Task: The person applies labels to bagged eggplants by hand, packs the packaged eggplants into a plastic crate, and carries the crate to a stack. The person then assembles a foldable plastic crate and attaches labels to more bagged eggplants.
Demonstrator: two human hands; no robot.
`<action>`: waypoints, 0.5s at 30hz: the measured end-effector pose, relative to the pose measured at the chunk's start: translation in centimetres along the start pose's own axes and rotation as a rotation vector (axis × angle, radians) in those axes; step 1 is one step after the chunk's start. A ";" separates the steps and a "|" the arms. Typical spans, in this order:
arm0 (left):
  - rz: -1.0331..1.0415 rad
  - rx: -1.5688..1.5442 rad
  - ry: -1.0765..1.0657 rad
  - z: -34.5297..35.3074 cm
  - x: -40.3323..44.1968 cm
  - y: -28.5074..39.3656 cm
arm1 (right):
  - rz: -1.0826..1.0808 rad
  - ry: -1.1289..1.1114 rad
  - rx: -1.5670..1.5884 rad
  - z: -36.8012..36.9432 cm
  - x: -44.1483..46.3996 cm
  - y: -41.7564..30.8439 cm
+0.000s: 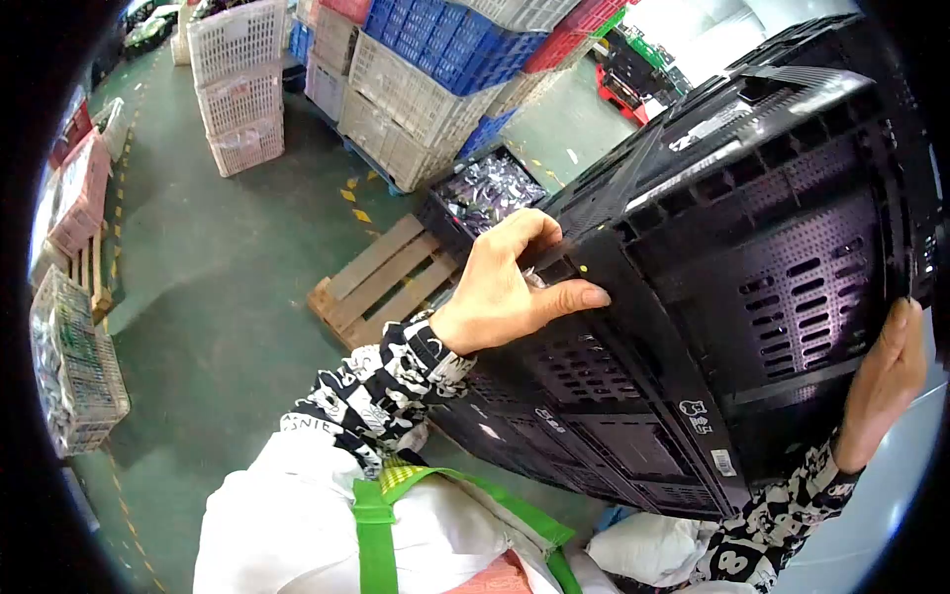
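Note:
A large black plastic crate [683, 297] with slotted, perforated walls stands tilted in view close in front of me, with other black crates against it. My left hand [510, 292] grips its near left corner, thumb along the edge and fingers curled over the far side. On the right, my right hand [886, 386] holds the crate's right edge; the thumb lies along the edge and the other fingers are mostly hidden. A white label [723, 462] is stuck low on the crate's side.
A wooden pallet [381, 277] lies on the green floor beyond my left hand. Past it sits a black crate [490, 193] of small shiny packets. Stacked white crates [237, 94] and blue crates [445, 40] stand farther back. A white basket [79, 366] is at far left.

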State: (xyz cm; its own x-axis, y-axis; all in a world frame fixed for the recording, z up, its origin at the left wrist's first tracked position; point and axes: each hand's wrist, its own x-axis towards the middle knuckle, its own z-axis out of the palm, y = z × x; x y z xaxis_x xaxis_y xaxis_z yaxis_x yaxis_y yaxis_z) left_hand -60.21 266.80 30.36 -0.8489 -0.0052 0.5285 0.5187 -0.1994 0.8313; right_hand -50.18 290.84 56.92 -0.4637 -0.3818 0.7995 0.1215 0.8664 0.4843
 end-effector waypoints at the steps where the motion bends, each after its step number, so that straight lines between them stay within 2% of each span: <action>1: -0.016 0.030 -0.049 -0.3 0.0 -0.2 | -0.008 -0.017 -0.008 0.0 -0.1 0.1; 3: -0.030 0.019 -0.060 -0.4 0.1 0.3 | -0.017 0.049 0.055 0.1 -0.4 0.7; 5: -0.056 0.000 -0.060 -0.1 -0.5 0.4 | 0.105 -0.069 0.029 -0.7 -0.7 0.8; 6: -0.021 0.005 -0.039 0.0 -0.5 0.3 | 0.193 -0.026 -0.037 -0.9 -0.9 -0.4; 8: 0.034 0.039 -0.018 -0.1 -0.2 0.3 | 0.260 0.215 -0.159 0.2 -1.1 -2.6; 9: 0.024 0.033 -0.011 -0.3 -0.2 0.3 | 0.248 0.208 -0.156 0.2 -0.9 -3.3; 11: 0.067 0.050 0.055 -0.2 0.0 0.4 | 0.387 0.207 -0.117 -0.1 -0.7 -4.6; 12: 0.070 0.032 0.080 0.2 -0.1 0.2 | 0.302 0.260 -0.110 0.1 -0.5 -5.3; 15: 0.058 0.026 0.087 0.3 -0.2 -0.2 | 0.221 0.293 -0.129 0.3 -0.7 -5.3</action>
State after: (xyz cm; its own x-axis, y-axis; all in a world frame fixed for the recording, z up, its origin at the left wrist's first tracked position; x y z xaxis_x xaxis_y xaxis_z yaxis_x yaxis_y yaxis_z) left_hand -60.10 267.14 30.14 -0.8227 -0.1008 0.5595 0.5684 -0.1708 0.8049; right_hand -50.73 286.59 53.66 -0.1459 -0.2826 0.9481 0.3088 0.8974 0.3150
